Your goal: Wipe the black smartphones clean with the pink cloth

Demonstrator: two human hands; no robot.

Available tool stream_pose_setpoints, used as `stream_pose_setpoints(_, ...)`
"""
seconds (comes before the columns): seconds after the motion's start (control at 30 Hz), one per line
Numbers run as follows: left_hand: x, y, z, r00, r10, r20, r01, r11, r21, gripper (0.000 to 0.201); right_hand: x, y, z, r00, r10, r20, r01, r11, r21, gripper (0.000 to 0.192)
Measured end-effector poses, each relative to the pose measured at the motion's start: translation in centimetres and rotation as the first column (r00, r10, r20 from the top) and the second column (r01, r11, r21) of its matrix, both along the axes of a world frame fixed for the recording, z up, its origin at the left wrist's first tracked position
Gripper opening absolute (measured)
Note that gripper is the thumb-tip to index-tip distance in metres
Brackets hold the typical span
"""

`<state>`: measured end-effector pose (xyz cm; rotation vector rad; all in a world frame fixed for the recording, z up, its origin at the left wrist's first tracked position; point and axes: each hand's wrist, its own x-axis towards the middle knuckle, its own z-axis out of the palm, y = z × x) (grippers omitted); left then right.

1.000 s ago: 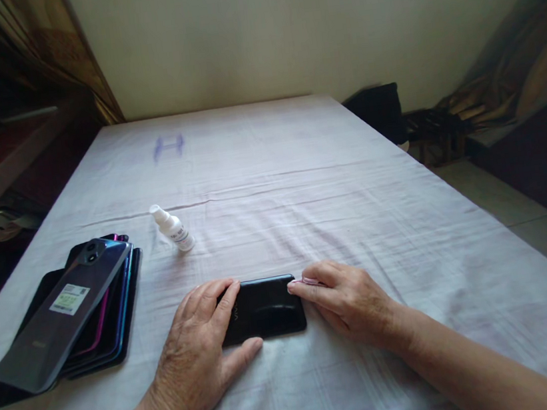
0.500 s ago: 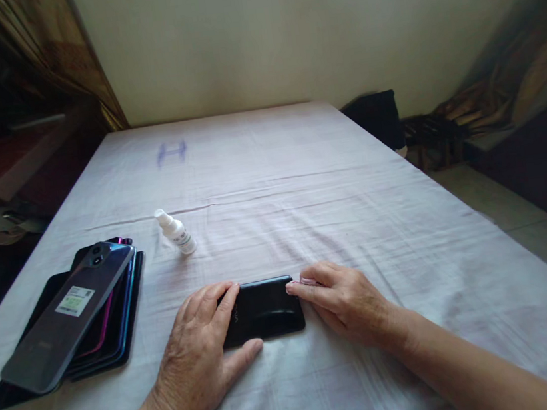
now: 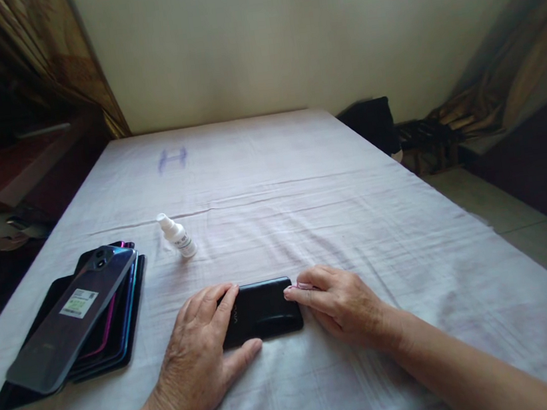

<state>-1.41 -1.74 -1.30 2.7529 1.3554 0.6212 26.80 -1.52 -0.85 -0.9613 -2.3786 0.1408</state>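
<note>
Well left of the fingers, a stack of phone back covers [image 3: 74, 318] is lying fanned on the bench [image 3: 300, 181], a small spray bottle [image 3: 177, 235] just beyond. The left hand [image 3: 200, 356] is pressing flat, fingers spread, on the black phone [image 3: 262, 309], apparently steadying it. The right hand [image 3: 339, 304] is pinching a thin pink tool [image 3: 300, 286], fingers together, at the phone's right edge.
</note>
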Motion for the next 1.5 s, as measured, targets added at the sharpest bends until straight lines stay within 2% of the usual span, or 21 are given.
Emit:
stream_pose_setpoints(0.23, 0.2, 0.0, 0.2, 1.0, 0.006, 0.006, -0.006, 1.0, -0.012, 0.063, 0.2, -0.6, 1.0, 0.986, 0.159, -0.049, -0.163, 0.983, -0.087, 0.026)
stream_pose_setpoints(0.5, 0.1, 0.0, 0.2, 1.0, -0.012, -0.018, 0.012, 1.0, -0.005, 0.065, 0.0, -0.2, 0.4, 1.0, 0.012, 0.003, -0.012, 1.0, 0.013, 0.03)
stream_pose_setpoints(0.73, 0.1, 0.0, 0.1, 1.0, 0.002, -0.006, -0.002, 1.0, -0.011, 0.063, 0.3, -0.8, 1.3, 0.981, 0.193, -0.022, -0.194, 0.976, -0.104, 0.026)
stream_pose_setpoints(0.8, 0.1, -0.1, 0.2, 1.0, 0.007, -0.001, -0.007, 1.0, -0.019, 0.063, 0.3, -0.7, 1.2, 0.983, 0.184, -0.008, -0.184, 0.978, -0.101, 0.026)
stream_pose_setpoints(1.0, 0.2, -0.1, 0.3, 1.0, 0.016, 0.016, -0.015, 0.999, -0.033, 0.062, 0.3, -0.3, 0.6, 0.999, 0.029, 0.026, -0.029, 1.0, 0.003, 0.029)
stream_pose_setpoints(1.17, 0.1, 0.0, 0.2, 1.0, 0.003, -0.001, -0.003, 1.0, -0.027, 0.064, 0.2, -0.7, 1.1, 0.985, 0.173, -0.001, -0.172, 0.982, -0.081, 0.027)
stream_pose_setpoints(1.23, 0.1, -0.1, 0.2, 1.0, 0.003, -0.009, -0.003, 1.0, -0.027, 0.065, 0.2, -0.8, 1.2, 0.982, 0.187, -0.007, -0.187, 0.978, -0.09, 0.027)
stream_pose_setpoints(1.37, 0.2, -0.2, 0.3, 0.999, 0.023, -0.041, -0.023, 1.0, -0.013, 0.064, 0.4, -0.4, 0.6, 0.999, 0.042, 0.014, -0.042, 0.999, -0.001, 0.028)
stream_pose_setpoints(1.5, 0.3, -0.5, 0.7, 0.99, 0.116, -0.083, -0.114, 0.993, 0.029, 0.062, 0.8, 0.1, 0.0, 0.995, -0.088, -0.053, 0.09, 0.995, 0.03, 0.033)
